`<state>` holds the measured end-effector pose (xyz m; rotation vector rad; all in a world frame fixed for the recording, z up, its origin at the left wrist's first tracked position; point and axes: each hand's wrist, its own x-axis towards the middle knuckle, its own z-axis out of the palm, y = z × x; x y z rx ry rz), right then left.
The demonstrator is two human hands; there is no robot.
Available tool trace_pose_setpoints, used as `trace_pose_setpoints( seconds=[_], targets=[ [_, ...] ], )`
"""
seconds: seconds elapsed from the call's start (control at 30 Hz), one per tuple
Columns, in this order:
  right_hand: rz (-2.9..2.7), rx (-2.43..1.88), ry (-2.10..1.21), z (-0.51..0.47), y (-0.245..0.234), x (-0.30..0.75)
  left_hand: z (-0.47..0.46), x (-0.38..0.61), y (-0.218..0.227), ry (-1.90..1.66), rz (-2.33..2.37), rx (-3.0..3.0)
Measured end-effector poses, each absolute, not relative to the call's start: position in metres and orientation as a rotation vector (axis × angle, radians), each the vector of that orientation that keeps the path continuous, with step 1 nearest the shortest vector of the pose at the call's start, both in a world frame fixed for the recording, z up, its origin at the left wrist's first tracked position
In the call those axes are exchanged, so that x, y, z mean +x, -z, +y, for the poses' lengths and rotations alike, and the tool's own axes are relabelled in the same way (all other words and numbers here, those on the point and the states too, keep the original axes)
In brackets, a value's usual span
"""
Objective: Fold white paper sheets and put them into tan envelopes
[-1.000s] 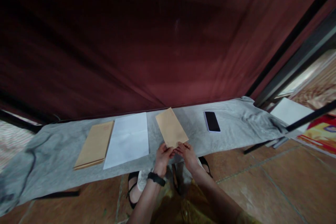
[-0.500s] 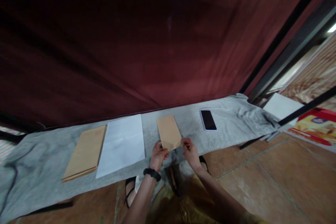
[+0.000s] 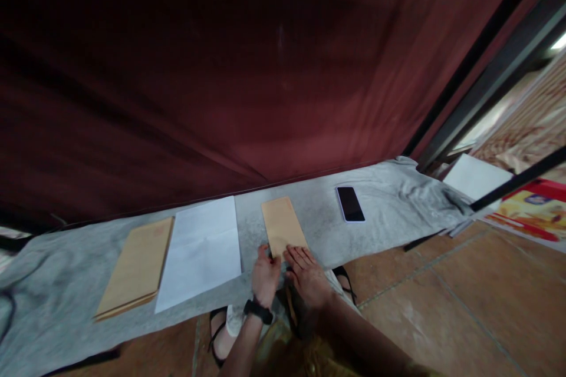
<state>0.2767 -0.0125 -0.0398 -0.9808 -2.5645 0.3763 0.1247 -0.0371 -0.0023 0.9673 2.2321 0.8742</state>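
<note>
A brown paper envelope (image 3: 283,225) lies on the grey cloth in front of me, its near end under my hands. My left hand (image 3: 266,275) pinches the near left corner between thumb and fingers. Laid flat across the near right part of the envelope is my right hand (image 3: 306,274), fingers stretched out and holding nothing. The envelope's near edge is hidden by the hands. To the left is a stack of white paper (image 3: 201,253), and beyond it a pile of brown envelopes (image 3: 138,265).
A phone (image 3: 351,204) with a pale purple edge lies to the right on the narrow cloth-covered bench (image 3: 389,200). Behind the bench hangs a dark red curtain (image 3: 274,100). A white box (image 3: 477,177) and a red printed carton (image 3: 537,212) stand at far right.
My right hand has moved left from the envelope's near right corner and now lies flat on its near end. My left hand still grips the left corner.
</note>
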Motion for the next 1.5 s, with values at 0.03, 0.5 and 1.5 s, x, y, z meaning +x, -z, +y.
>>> trace_pose_setpoints(
  seconds=[0.03,0.5,1.5],
  targets=[
    [-2.566,-0.984,-0.378,-0.012,0.04,0.277,-0.042,0.127,0.003,-0.817,2.351,1.15],
    [-2.475,-0.973,-0.426,-0.009,0.043,0.297,-0.081,0.142,0.046,-0.558,2.193,2.284],
    [-2.517,-1.089,-0.306,0.161,0.03,0.219,-0.071,0.156,0.058,-0.554,2.209,2.47]
  ],
)
